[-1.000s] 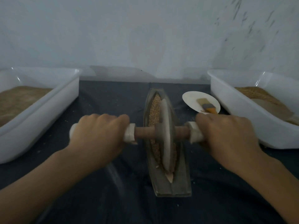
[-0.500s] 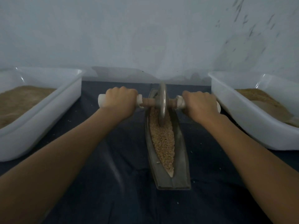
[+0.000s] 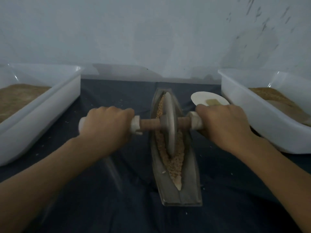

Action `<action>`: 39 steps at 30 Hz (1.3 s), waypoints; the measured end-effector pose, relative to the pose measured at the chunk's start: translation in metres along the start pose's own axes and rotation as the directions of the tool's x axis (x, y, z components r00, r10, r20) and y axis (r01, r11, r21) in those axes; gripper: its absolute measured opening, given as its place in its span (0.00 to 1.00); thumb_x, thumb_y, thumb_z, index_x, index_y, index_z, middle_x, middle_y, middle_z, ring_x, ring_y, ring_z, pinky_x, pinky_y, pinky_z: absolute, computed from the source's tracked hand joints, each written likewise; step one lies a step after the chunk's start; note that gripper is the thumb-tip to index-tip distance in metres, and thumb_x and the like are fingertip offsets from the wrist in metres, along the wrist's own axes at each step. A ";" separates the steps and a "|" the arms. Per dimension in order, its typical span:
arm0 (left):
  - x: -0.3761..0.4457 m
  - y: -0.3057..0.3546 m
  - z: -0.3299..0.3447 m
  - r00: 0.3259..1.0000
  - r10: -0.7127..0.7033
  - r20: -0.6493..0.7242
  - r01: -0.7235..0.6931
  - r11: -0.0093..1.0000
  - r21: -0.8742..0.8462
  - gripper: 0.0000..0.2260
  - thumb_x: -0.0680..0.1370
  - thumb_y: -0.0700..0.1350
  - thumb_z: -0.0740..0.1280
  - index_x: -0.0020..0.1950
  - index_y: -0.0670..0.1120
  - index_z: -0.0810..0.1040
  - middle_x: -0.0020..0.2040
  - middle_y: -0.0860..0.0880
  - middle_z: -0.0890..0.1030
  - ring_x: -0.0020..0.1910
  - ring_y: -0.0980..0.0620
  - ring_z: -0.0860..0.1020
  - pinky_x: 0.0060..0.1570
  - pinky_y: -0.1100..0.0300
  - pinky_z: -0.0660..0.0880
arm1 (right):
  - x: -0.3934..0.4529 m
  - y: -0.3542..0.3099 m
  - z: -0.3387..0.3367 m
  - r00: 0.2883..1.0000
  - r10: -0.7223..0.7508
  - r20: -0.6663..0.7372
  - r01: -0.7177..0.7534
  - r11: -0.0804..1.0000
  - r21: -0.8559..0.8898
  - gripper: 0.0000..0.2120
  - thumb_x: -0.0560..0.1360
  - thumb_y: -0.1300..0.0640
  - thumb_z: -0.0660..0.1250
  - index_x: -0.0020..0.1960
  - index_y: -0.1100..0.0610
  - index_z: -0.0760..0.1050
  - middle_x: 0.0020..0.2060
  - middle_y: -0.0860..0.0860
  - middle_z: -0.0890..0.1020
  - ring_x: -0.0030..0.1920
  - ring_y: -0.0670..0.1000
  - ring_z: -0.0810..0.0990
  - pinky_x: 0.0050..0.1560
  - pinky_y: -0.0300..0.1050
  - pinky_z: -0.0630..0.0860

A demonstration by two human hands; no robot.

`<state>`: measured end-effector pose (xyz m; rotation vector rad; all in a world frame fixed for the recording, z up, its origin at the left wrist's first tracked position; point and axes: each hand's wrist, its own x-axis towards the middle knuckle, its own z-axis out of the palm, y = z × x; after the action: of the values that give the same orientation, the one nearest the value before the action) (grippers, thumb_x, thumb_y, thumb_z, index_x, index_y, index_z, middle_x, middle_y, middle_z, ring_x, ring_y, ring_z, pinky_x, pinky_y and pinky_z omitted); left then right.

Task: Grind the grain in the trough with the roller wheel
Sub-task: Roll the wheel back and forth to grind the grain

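A boat-shaped metal trough (image 3: 190, 180) lies lengthwise on the dark cloth, holding tan grain (image 3: 176, 162). The disc-shaped roller wheel (image 3: 169, 121) stands upright in the trough's middle, on a wooden axle (image 3: 149, 124) with white-wrapped handle ends. My left hand (image 3: 107, 125) grips the left handle and my right hand (image 3: 223, 122) grips the right handle. Grain shows on both sides of the wheel and at the near tip.
A white tub (image 3: 42, 105) with tan grain stands at the left, and another white tub (image 3: 262, 118) at the right. A small white plate (image 3: 202, 98) with a brush on it sits behind my right hand. Stray grains dot the cloth.
The wheel rolled from mid-trough to the far end, then back toward me to the middle. Both hands kept their grip on the handles throughout.
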<state>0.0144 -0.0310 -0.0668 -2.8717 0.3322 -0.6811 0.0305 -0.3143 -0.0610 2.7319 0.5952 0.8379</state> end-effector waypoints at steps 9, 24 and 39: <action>0.080 -0.004 0.031 0.992 -0.117 0.046 0.120 0.991 -0.062 0.07 0.74 0.50 0.66 0.42 0.52 0.69 0.41 0.48 0.76 0.36 0.45 0.70 0.38 0.54 0.65 | 0.068 0.013 0.040 0.994 0.107 0.024 -0.106 0.994 -0.021 0.09 0.72 0.54 0.69 0.46 0.55 0.69 0.39 0.57 0.80 0.38 0.61 0.78 0.32 0.47 0.65; 0.006 0.003 -0.007 1.000 0.023 0.004 -0.023 0.999 0.045 0.16 0.70 0.58 0.67 0.36 0.53 0.62 0.36 0.50 0.78 0.36 0.42 0.79 0.33 0.57 0.62 | -0.005 -0.002 0.001 0.999 0.039 0.025 -0.039 0.999 -0.003 0.15 0.64 0.51 0.75 0.38 0.54 0.69 0.28 0.52 0.76 0.26 0.57 0.75 0.26 0.39 0.56; -0.006 0.001 -0.016 0.992 0.011 0.128 -0.007 0.999 -0.033 0.15 0.71 0.61 0.65 0.36 0.55 0.62 0.31 0.55 0.66 0.31 0.50 0.66 0.34 0.57 0.62 | -0.019 -0.011 -0.028 0.997 -0.042 -0.063 0.041 0.999 -0.016 0.21 0.55 0.55 0.80 0.36 0.54 0.69 0.26 0.51 0.75 0.23 0.56 0.73 0.28 0.41 0.59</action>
<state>0.0017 -0.0321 -0.0559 -2.9253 0.3408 -0.4913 -0.0035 -0.3101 -0.0506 2.6788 0.6531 0.9180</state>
